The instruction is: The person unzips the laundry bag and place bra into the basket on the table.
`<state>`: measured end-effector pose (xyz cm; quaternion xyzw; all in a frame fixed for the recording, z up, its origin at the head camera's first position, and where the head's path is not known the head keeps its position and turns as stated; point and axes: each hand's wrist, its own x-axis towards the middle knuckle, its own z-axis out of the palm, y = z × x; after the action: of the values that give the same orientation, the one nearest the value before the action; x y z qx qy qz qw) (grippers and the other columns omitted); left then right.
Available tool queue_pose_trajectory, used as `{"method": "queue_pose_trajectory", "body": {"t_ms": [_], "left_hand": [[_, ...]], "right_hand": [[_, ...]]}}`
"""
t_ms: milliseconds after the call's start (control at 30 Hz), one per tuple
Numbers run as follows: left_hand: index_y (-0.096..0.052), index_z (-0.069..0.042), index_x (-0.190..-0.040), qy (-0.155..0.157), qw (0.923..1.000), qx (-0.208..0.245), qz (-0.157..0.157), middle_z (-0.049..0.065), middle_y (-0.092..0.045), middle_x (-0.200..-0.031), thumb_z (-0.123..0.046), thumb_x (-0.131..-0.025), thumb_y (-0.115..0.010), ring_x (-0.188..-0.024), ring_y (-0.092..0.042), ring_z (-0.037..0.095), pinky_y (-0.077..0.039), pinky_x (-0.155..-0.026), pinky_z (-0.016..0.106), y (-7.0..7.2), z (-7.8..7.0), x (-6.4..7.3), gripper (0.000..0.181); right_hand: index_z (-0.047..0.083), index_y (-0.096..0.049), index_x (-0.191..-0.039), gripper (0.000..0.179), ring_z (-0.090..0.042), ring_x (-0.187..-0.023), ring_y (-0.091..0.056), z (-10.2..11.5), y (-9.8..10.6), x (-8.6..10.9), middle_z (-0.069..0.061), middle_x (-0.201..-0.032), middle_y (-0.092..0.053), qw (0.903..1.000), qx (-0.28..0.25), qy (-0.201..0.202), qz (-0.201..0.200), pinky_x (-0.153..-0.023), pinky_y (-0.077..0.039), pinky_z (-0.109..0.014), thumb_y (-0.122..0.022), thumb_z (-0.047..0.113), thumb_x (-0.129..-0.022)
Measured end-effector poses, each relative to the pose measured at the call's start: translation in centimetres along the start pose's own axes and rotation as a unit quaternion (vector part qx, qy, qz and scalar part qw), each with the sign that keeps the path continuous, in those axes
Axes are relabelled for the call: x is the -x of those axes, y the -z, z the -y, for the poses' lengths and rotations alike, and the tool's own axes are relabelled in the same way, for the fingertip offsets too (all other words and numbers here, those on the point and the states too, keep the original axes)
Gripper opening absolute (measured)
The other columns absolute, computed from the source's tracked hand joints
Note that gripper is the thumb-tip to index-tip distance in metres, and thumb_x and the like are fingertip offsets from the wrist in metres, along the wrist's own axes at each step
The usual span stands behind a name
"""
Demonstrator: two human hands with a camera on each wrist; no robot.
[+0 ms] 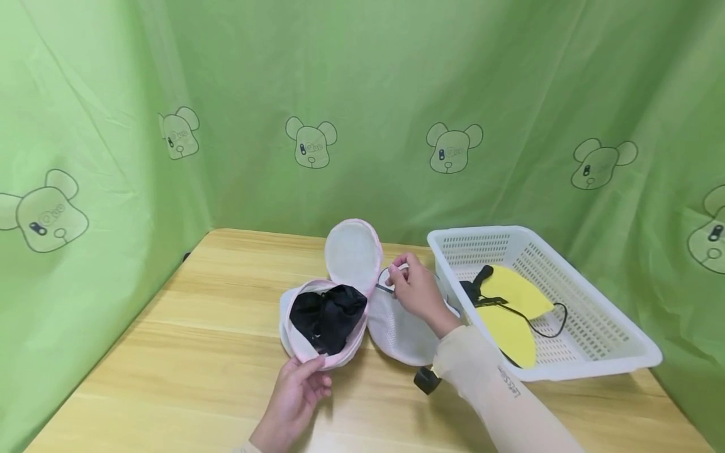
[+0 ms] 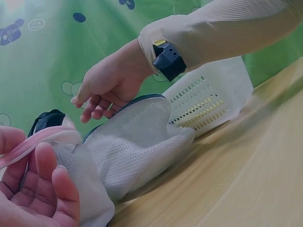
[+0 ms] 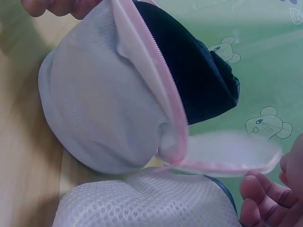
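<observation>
A white mesh laundry bag [image 1: 296,345] with pink zip trim stands unzipped, with bunched black fabric [image 1: 334,314] inside it. Its round lid [image 1: 354,251] is folded back and up at the far side. My left hand [image 1: 297,393] pinches the near pink rim between thumb and fingers. Off to the lid's right, my right hand [image 1: 416,286] hovers with loosely bent fingers and nothing between them. In the right wrist view its fingertips [image 3: 253,187] are right by the lid's pink edge. Below that hand lies a second white mesh bag [image 1: 404,336] with dark trim, partly covered by the arm.
A white plastic basket [image 1: 600,302] stands at the right of the wooden table [image 1: 215,352]. Inside lie yellow fabric pieces [image 1: 512,292] with a black cord [image 1: 561,321]. A green curtain [image 1: 385,75] with bear drawings closes off the back and sides.
</observation>
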<state>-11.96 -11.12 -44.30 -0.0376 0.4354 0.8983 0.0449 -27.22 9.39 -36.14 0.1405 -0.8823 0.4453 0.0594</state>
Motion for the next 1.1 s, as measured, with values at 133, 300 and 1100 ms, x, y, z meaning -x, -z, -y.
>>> {"method": "queue_pose_trajectory", "body": {"t_ms": [133,300,1100], "left_hand": [[-0.051,-0.006,-0.100,0.001,1.0000,0.001,0.002,-0.002,-0.062,-0.078,-0.005,-0.093,-0.057,-0.060,-0.058,0.006,-0.050,-0.057,0.020,-0.1,0.1,0.0,0.009],[-0.052,-0.007,-0.097,0.003,1.0000,0.007,-0.001,-0.002,-0.062,-0.075,-0.006,-0.092,-0.060,-0.058,-0.058,0.006,-0.050,-0.056,0.020,-0.1,0.1,0.0,0.009],[-0.050,-0.007,-0.101,0.007,0.9999,-0.009,-0.010,-0.001,-0.062,-0.076,-0.007,-0.094,-0.057,-0.059,-0.059,0.006,-0.050,-0.056,0.020,0.0,0.1,0.0,0.010]], "right_hand": [[0.005,-0.050,-0.108,0.013,-0.015,-0.063,-0.061,-0.2,0.0,0.1,-0.007,-0.085,-0.068,0.9999,-0.001,-0.007,0.008,-0.057,-0.049,-0.030,-0.049,0.017,-0.102],[0.005,-0.050,-0.108,0.012,-0.016,-0.064,-0.061,-0.1,-0.1,0.3,-0.008,-0.087,-0.068,0.9998,-0.003,-0.014,0.014,-0.058,-0.049,-0.030,-0.048,0.016,-0.102],[0.004,-0.058,-0.109,0.022,-0.019,-0.082,-0.066,1.6,-1.9,1.8,-0.008,-0.097,-0.067,0.9877,0.015,0.138,0.072,-0.074,-0.055,-0.031,-0.067,0.015,-0.091]]}}
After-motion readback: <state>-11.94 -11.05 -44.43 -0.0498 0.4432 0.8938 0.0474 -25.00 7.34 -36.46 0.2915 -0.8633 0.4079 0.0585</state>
